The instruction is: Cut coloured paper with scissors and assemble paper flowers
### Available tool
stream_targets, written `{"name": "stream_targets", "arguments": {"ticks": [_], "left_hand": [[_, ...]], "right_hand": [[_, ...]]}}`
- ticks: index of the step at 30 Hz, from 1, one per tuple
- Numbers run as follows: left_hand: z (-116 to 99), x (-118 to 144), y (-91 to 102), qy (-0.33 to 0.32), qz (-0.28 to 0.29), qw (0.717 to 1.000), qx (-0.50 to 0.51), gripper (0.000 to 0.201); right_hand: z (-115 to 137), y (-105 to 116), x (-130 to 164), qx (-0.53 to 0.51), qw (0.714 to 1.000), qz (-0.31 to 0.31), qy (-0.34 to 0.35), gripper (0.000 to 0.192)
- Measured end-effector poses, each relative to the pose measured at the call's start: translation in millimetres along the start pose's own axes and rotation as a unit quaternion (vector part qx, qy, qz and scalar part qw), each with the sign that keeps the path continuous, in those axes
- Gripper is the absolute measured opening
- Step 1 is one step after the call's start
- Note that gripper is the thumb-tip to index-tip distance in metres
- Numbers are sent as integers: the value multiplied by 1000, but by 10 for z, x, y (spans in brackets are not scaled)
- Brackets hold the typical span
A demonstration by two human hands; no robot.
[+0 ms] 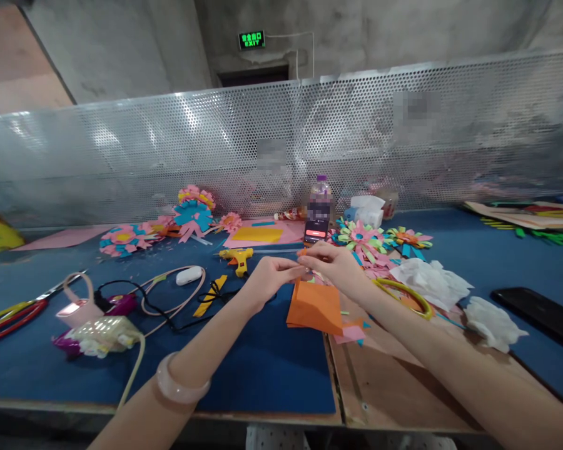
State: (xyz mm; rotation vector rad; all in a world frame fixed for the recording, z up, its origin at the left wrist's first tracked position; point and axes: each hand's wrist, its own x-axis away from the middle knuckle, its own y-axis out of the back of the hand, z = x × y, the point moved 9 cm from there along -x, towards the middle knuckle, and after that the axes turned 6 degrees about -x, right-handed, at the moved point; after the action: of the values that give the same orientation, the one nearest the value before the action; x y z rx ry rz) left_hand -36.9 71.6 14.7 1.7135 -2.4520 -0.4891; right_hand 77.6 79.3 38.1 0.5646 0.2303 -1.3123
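Head view: the left hand (268,278) and the right hand (334,264) meet just above a stack of orange paper (315,307), each grip narrowed to a fingertip pinch on one small paper piece (306,270) held between them. The piece is too small to tell its shape. Both hands hold it lifted off the bench (263,369), likely so the fingers can work its edges freely.

Taking the orange paper as landmark: it lies directly under the hands, close at reach, with pink scraps (351,331) touching its right corner. Just left of it and farther back rests a yellow glue gun (237,257), its cord trailing left toward a pink cable loop (169,294). Behind it stands a phone (316,222) propped against a bottle (319,187), facing the person. To its right lie a yellow ring (401,292) and white crumpled tissue (431,280). Finished paper flowers (363,237) sit behind and right, more of them far left at the back.
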Motion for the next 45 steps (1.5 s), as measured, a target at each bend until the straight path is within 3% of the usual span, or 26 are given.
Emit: {"name": "stream_targets", "arguments": {"ticks": [4,9,15,24,35,45], "left_hand": [[38,-11,-39,1,12,1000,-1,31],[46,-5,-89,4,35,999,-8,31],[36,16,-156,0,60,998,-13,33],[5,21,-157,-20,65,996,-55,33],[12,29,-210,8,81,996,-24,35],[55,1,-204,-4,85,995,-46,33]], "right_hand": [[-22,-74,17,-30,999,23,-14,28],[-158,-107,13,-114,989,47,-82,27],[-243,-159,16,-142,980,96,-97,27],[-249,-125,7,-124,980,120,-103,27],[-114,-102,17,-22,985,152,-81,23],[-109,-84,10,-17,984,160,-74,22]]}}
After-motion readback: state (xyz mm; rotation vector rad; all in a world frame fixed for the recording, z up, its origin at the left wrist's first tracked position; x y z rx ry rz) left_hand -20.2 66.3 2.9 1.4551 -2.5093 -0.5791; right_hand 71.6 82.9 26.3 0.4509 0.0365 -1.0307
